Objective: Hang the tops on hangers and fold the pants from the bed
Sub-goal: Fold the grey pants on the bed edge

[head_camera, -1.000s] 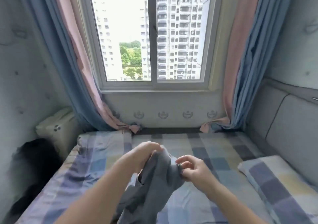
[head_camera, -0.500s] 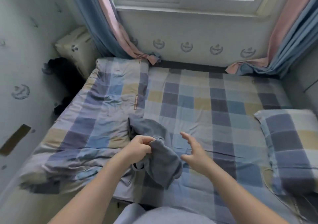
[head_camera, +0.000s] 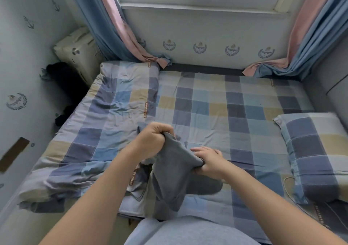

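A grey garment (head_camera: 172, 171) hangs over the near part of the checked bed (head_camera: 222, 109); I cannot tell whether it is a top or pants. My left hand (head_camera: 155, 140) grips its upper edge in a fist. My right hand (head_camera: 209, 163) pinches the cloth lower and to the right. The fabric is stretched between the two hands, and the rest droops down toward my lap, part of it lying on the sheet.
A folded checked quilt (head_camera: 105, 124) covers the bed's left half. A checked pillow (head_camera: 316, 150) lies at the right. A dark pile (head_camera: 62, 79) and a cream case (head_camera: 77, 51) sit in the left corner. Curtains (head_camera: 113, 28) hang beside the window.
The view dropped from the window to the bed. My right hand, open half a second ago, has taken hold of the garment. The cloth is now pulled taut between both hands.
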Available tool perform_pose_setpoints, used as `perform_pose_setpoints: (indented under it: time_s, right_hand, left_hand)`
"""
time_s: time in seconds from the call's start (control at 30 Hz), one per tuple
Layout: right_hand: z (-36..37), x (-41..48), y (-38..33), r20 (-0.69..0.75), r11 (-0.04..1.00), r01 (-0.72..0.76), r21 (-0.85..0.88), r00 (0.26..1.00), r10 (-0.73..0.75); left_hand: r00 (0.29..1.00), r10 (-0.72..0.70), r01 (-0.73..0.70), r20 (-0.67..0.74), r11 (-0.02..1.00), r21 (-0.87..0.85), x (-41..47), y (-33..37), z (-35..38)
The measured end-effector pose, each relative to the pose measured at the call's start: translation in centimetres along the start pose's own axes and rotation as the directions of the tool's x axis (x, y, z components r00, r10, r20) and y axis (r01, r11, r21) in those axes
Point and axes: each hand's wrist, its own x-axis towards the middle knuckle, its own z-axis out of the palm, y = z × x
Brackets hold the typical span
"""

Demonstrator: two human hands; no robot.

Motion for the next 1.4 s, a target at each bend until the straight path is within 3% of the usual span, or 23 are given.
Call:
perform_pose_setpoints:
  time_s: [0.07, 0.17, 0.23, 0.3, 0.43, 0.6, 0.73, 0.8, 0.9, 1.03, 1.1, 1.13, 1.2, 1.27, 1.33, 1.4]
  right_hand:
    - [0.7, -0.7, 1.8, -0.010, 0.983, -0.089, 0.164, 0.996, 0.092]
    - [0.7, -1.9, 3.7, -0.092, 0.819, -0.126, 0.560, 0.973, 0.213]
    - [-0.1, -2.4, 4.2, -0.180, 0.734, -0.110, 0.670, 0.935, 0.304]
    - [-1.2, -2.5, 4.3, -0.242, 0.678, -0.068, 0.732, 0.904, 0.352]
    - [-3.5, -2.7, 2.8, -0.347, 0.689, 0.027, 0.724, 0.878, 0.330]
    - [-4.9, -4.3, 0.7, -0.274, 0.551, 0.123, 0.826, 0.941, 0.200]
    - [-6.3, -5.6, -0.2, -0.285, 0.537, 0.236, 0.810, 0.959, 0.008]
    - [-6.6, -5.8, -0.1, -0.334, 0.500, 0.297, 0.813, 0.943, -0.017]
    - [-6.8, -5.6, 0.5, -0.392, 0.538, 0.316, 0.782, 0.919, 0.031]
    - [-5.3, -5.0, 0.8, -0.163, 0.338, 0.168, 0.926, 0.986, -0.043]
    - [-4.6, -4.8, 0.5, -0.062, 0.241, 0.082, 0.967, 0.994, -0.092]
    - [-4.5, -4.7, 0.3, -0.043, 0.232, 0.062, 0.971, 0.995, -0.089]
    - [-4.9, -4.3, -0.2, -0.084, 0.332, 0.074, 0.940, 0.996, 0.014]
    - [-5.6, -3.9, -0.8, -0.171, 0.396, 0.099, 0.913, 0.973, 0.152]
    - [-6.4, -3.8, -1.4, -0.222, 0.322, 0.139, 0.936, 0.945, 0.238]
    - [-7.5, -3.9, -1.8, -0.221, 0.154, 0.180, 0.971, 0.923, 0.315]
  left_hand:
    - [0.984, -0.029, 0.029, -0.177, 1.000, -0.002, 0.7, -0.9, -1.1]
    - [0.920, -0.042, 0.093, -0.389, 0.989, 0.114, 1.9, -2.5, -2.1]
    - [0.924, -0.093, 0.175, -0.370, 0.965, 0.194, 2.4, -3.5, -1.9]
    - [0.961, -0.146, 0.216, -0.236, 0.928, 0.305, 2.4, -3.9, -0.9]
    - [0.979, -0.200, 0.175, 0.034, 0.916, 0.362, 1.5, -3.6, 3.5]
    - [0.981, -0.054, -0.004, 0.187, 0.955, 0.295, 1.3, -3.2, 8.2]
    - [0.993, -0.019, 0.011, 0.115, 0.997, 0.072, 1.9, -2.7, 9.0]
    - [1.000, 0.024, -0.025, 0.018, 0.998, 0.058, 2.2, -2.4, 8.5]
    - [0.998, 0.013, -0.020, -0.063, 0.995, -0.099, 2.6, -1.7, 7.7]
    - [0.995, 0.054, -0.074, -0.083, 0.964, -0.256, 3.1, 0.7, 7.8]
    - [0.986, 0.132, -0.149, -0.099, 0.972, -0.183, 3.6, 2.0, 7.8]
    - [0.980, 0.165, -0.177, -0.109, 0.977, -0.115, 3.9, 2.4, 7.7]
    - [0.974, 0.174, -0.181, -0.147, 0.983, -0.040, 4.3, 2.3, 7.5]
    - [0.977, 0.115, -0.135, -0.182, 0.985, -0.105, 4.5, 1.5, 7.1]
    - [0.991, 0.018, -0.052, -0.134, 0.966, -0.255, 4.4, 0.7, 6.9]
    - [0.999, -0.045, 0.036, -0.023, 0.951, -0.308, 3.9, -0.4, 7.2]
